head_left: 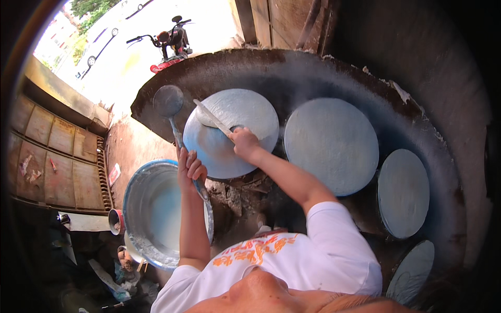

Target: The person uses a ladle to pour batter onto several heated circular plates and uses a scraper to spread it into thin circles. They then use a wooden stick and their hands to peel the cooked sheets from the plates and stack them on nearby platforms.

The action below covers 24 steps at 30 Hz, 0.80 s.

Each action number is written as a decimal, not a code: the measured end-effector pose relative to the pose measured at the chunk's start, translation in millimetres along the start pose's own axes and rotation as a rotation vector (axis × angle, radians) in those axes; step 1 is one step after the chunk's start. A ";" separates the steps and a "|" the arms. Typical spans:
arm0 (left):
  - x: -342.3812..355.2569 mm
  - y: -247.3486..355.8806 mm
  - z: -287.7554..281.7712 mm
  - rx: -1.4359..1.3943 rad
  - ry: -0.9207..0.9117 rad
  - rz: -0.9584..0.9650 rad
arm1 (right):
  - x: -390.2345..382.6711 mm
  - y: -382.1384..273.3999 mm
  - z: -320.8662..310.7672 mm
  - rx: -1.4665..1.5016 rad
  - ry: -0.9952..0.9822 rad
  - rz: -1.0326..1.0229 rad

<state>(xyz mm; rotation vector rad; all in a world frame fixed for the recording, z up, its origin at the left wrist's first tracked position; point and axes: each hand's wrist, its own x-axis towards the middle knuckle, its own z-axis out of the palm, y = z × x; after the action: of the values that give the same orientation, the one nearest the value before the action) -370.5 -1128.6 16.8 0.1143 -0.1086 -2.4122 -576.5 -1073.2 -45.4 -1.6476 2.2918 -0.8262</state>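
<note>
Step in hand, as judged: lifting or loosening a thin pale sheet off the nearest round steaming disc (224,141), which sits at the near-left of a large dark round stove top (313,73) alongside other pale discs (331,146). The right hand (244,143) is closed around the near end of a flat pale stick (211,117); the stick's long axis runs from the hand up and to the left, its far end pointing toward the disc's upper-left rim, where a fold of the sheet appears gathered on it (steam blurs the detail). The left hand (189,166) is closed on the handle of a ladle (168,101), handle running steeply up from the hand, bowl uppermost and just beside the disc's left edge. A wide metal basin (136,208) with milky liquid lies below the left forearm. The next move would likely call for keeping the stick flat under the sheet, so that the sheet does not tear, with the ladle held clear of the disc.
</note>
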 end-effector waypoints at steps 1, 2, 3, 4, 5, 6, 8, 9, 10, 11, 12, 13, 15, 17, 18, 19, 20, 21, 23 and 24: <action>0.1 -1.7 2.3 0.015 0.016 0.018 | -9.3 4.4 -15.0 0.043 -0.031 -0.057; 0.2 -5.5 7.2 0.031 0.026 0.028 | -10.7 17.3 -34.6 0.070 -0.046 -0.131; 1.4 -8.6 12.2 0.050 -0.004 -0.001 | -11.4 44.9 -53.7 0.099 0.099 -0.117; 3.5 -13.9 15.6 0.068 -0.033 -0.032 | -10.6 74.6 -68.9 0.127 0.243 -0.103; 4.2 -16.6 20.8 0.102 -0.067 -0.006 | -3.6 91.8 -70.4 0.117 0.251 -0.128; 4.8 -18.1 25.6 0.106 -0.094 0.000 | 4.7 108.8 -63.1 0.000 0.232 -0.088; -0.6 -18.3 30.0 0.182 -0.015 0.079 | 19.2 106.6 -47.3 -0.091 0.213 -0.046; -3.9 -14.6 26.9 0.181 -0.016 0.093 | 27.5 84.5 -33.5 -0.041 0.121 -0.089; -5.8 -11.7 18.9 0.188 0.019 0.096 | 20.8 67.4 -19.6 0.014 0.014 -0.108; -1.9 -6.6 10.4 0.186 0.013 0.073 | 17.6 57.7 -10.3 0.037 -0.010 -0.098; 3.4 -7.5 11.7 0.179 -0.014 0.049 | 23.3 53.0 -9.9 0.035 -0.026 -0.127; -0.6 -11.5 16.8 0.224 0.020 0.090 | 23.5 49.9 -10.3 0.034 -0.042 -0.156; -4.8 -10.0 14.5 0.217 0.028 0.104 | 7.0 46.1 -11.8 0.070 -0.078 -0.182; -12.2 -10.9 17.0 0.224 0.048 0.146 | -17.4 44.3 -22.7 0.107 -0.120 -0.202; -19.0 -6.8 16.1 0.230 0.053 0.145 | -28.3 44.7 -41.8 0.170 -0.151 -0.266; -23.2 -2.3 13.0 0.310 0.034 0.154 | -28.3 50.4 -58.3 0.218 -0.174 -0.341; -27.2 1.5 11.0 0.390 0.015 0.164 | -17.6 64.5 -57.1 0.211 -0.166 -0.348; -23.0 -6.4 16.1 0.451 0.113 0.213 | 3.1 91.8 -60.9 0.395 -0.161 -0.218; -19.2 -9.0 9.4 0.391 0.133 0.209 | 42.8 106.0 -64.5 0.283 0.104 -0.094; -11.2 -4.9 6.6 0.347 0.133 0.220 | 61.3 95.3 -59.0 0.275 0.121 -0.130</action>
<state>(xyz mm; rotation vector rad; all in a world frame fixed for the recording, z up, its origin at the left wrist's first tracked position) -366.1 -1117.1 23.4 0.3999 -0.4538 -2.1395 -703.1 -1089.4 -39.2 -1.6741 2.0475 -1.2397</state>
